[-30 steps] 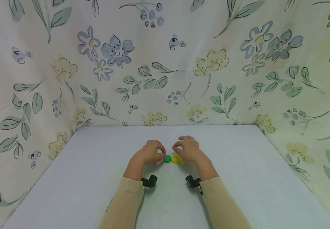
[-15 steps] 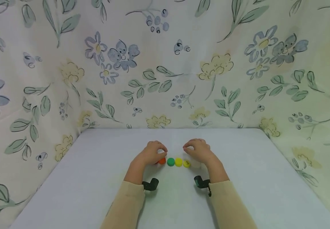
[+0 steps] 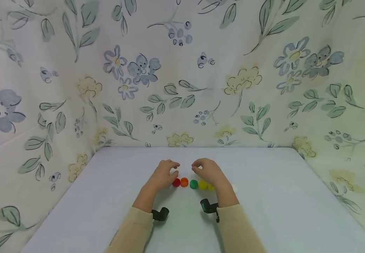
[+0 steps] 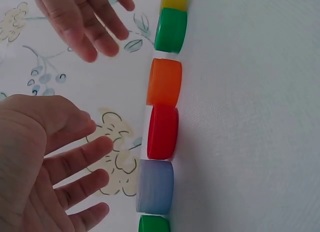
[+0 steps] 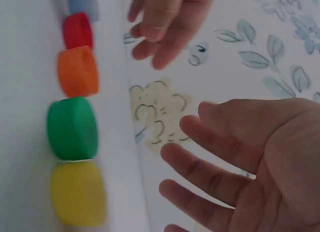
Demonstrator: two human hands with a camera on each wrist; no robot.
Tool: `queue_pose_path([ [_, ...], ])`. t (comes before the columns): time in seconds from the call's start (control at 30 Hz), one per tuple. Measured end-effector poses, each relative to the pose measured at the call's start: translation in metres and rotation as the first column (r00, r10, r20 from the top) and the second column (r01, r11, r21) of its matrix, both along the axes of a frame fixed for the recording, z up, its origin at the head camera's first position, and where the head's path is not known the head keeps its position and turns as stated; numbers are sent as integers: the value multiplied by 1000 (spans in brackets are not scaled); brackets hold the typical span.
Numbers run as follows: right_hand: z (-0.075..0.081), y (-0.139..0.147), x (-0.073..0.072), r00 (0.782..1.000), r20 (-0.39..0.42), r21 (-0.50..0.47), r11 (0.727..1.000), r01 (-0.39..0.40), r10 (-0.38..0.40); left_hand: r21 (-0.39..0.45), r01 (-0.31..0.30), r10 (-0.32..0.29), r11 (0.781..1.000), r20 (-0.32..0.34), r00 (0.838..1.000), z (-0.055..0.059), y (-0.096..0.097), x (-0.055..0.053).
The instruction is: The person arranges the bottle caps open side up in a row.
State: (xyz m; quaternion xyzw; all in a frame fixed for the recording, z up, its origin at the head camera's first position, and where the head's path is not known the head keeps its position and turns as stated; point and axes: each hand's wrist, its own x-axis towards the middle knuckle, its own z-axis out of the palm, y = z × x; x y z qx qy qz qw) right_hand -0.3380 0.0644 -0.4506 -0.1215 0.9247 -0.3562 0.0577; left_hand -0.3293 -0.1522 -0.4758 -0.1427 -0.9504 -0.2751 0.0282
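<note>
The left hand and right hand hover empty, fingers loosely parted, beside the row of caps on the tabletop, seemingly lining them up, the gap between orange cap and green cap likely needing a light nudge.

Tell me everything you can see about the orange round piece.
The orange piece is a short, plastic-looking cylinder, apparently flat on the white table. It sits in a row between a red piece and a green piece, with a gap on the green side; whether it touches the red is unclear. No fingers touch it.
</note>
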Motion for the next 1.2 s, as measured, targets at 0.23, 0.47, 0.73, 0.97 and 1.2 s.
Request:
queue_pose_path([
  [0.23, -11, -9, -1, 997, -62, 119, 992, -34, 42, -18, 26, -26, 1000, 33, 999, -6, 4, -2],
  [0.47, -12, -24, -2, 984, -148, 267, 962, -56, 98, -133, 108, -102, 985, 46, 994, -9, 9, -9],
  [0.73, -18, -31, 0, 983, -143, 331, 941, -62, 115, -177, 95, -90, 980, 37, 995, -14, 12, -7],
  [0.97, -20, -30, -1, 985, -132, 332, 941, -59, 108, -134, 103, -98, 986, 37, 994, -12, 14, -5],
  [1.2, -21, -31, -3, 985, -132, 338, 939, -59, 110, -111, 105, -103, 988, 31, 994, -11, 14, -4],
])
